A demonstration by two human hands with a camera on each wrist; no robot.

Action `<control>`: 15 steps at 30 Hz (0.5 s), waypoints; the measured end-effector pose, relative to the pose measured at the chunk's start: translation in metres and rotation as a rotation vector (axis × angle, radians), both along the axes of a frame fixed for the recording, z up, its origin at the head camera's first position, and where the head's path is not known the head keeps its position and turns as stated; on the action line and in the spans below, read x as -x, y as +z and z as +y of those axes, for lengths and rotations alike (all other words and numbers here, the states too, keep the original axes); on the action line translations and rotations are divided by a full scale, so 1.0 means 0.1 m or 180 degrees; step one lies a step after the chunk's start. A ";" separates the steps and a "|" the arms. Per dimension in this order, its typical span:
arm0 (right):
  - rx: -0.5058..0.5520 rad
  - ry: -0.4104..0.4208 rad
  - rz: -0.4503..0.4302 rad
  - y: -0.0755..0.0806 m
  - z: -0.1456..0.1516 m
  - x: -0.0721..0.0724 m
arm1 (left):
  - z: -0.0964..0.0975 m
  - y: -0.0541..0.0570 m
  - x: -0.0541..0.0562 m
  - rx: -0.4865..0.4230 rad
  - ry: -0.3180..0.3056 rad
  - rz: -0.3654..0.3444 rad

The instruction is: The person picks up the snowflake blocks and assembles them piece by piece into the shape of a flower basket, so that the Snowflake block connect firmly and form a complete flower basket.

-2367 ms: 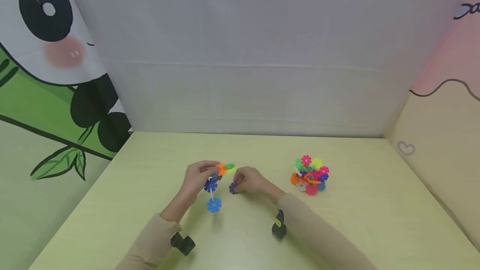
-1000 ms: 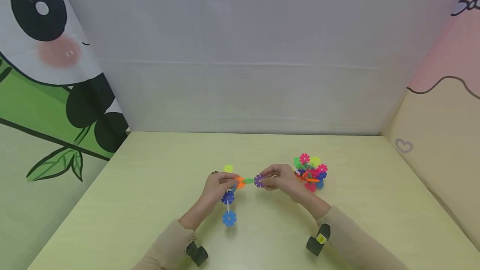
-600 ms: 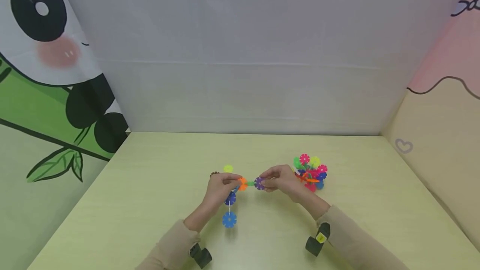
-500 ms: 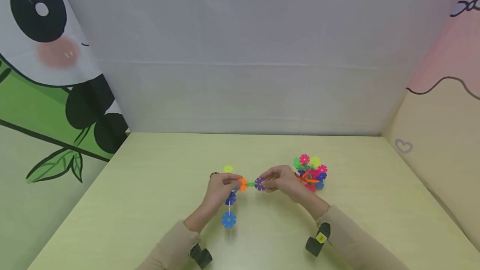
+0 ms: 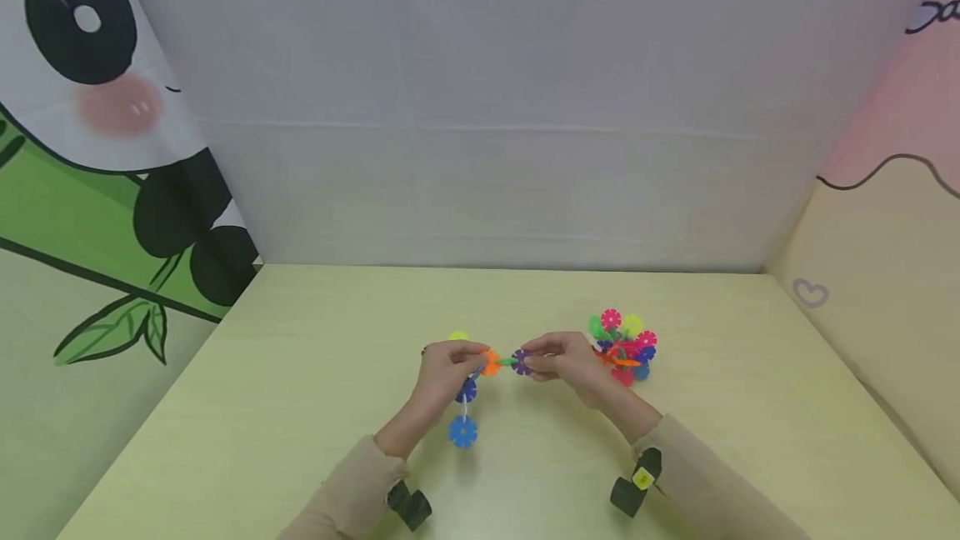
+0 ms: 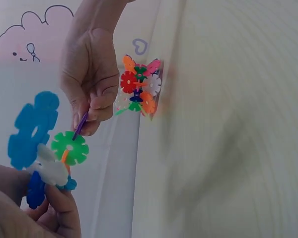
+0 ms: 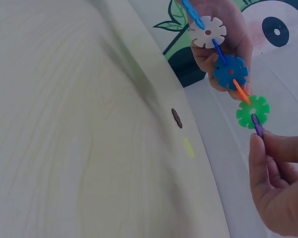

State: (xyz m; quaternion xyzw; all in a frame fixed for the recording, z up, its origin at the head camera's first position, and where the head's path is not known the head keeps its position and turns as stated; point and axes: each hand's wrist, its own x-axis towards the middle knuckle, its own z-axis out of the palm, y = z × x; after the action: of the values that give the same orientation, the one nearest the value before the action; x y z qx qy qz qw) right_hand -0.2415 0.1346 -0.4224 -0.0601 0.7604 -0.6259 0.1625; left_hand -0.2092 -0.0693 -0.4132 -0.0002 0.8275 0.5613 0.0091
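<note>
A chain of slotted plastic snowflake discs hangs from my left hand (image 5: pixel 442 373), which pinches it near the orange disc (image 5: pixel 491 362). Blue, white and dark blue discs run down from there; the lowest is a light blue disc (image 5: pixel 462 432). At the chain's other end is a green disc (image 7: pixel 253 112). My right hand (image 5: pixel 566 363) pinches a purple disc (image 5: pixel 521 362) between thumb and fingers. In the right wrist view the purple disc's edge meets the green disc, crosswise to it; how deep it sits in the slot I cannot tell.
A pile of joined, many-coloured discs (image 5: pixel 622 348) lies on the table (image 5: pixel 337 315) beyond my right hand. Behind my left hand, a yellow disc (image 7: pixel 188 147) and a dark brown disc (image 7: pixel 177 118) lie on the tabletop. A white sheet (image 5: pixel 510 190) stands along the back edge.
Earlier the purple disc was apart from the chain; now it meets the green disc. Both hands have moved right since then. Over the last half second they shift only slightly.
</note>
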 end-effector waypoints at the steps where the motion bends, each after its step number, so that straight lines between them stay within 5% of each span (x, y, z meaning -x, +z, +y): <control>1: 0.0007 0.0041 0.0030 0.00 0.00 0.01 | -0.02 0.00 0.01 0.0002 0.0000 -0.0007; 8: -0.0014 0.0377 0.0378 -0.01 -0.07 0.16 | -0.18 -0.02 0.08 -0.0055 0.0225 -0.0149; 15: -0.0205 0.0481 0.0385 -0.07 -0.21 0.38 | -0.47 0.06 0.11 0.0031 0.0387 -0.0238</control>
State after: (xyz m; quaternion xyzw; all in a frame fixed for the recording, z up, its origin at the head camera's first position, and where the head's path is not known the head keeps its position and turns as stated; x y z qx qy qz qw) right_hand -0.2792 0.1138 -0.4292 -0.1497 0.7819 -0.5823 0.1649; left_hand -0.2199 -0.1162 -0.4076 -0.0714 0.8278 0.5564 0.0058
